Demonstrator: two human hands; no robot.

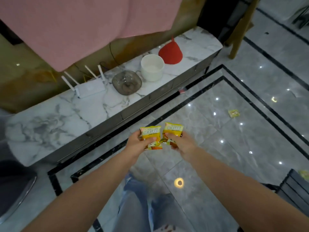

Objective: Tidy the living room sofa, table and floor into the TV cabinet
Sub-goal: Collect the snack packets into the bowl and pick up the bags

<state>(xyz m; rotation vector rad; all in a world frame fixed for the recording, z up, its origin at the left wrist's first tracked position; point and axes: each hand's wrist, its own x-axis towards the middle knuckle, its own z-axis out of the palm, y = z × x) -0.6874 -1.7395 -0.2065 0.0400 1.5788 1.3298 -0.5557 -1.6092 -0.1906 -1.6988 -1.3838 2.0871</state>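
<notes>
Both forearms reach forward over the floor [234, 114], side by side, in front of the cabinet [103, 118]. The left hand [138, 142] grips a left packet [151, 137], thumb across its front and fingers curled behind. The right hand [181, 143] grips a right packet [173, 133] the same way. The two packets nearly touch at their lower corners.

Each packet is a small yellow snack bag with dark print on a pale band near the top and an orange and white cartoon below. Both stand upright, held in the air above the grey tiles.

On the cabinet's marble surface, from left to right, stand one white router [88, 88] with four antennas, one smoky glass bowl [126, 82], one white tub [152, 67] and one red cone [170, 53].

A third yellow packet [233, 113] lies on the floor well to the right. Another yellow scrap [304, 174] shows at the right edge, too cut off to identify.
</notes>
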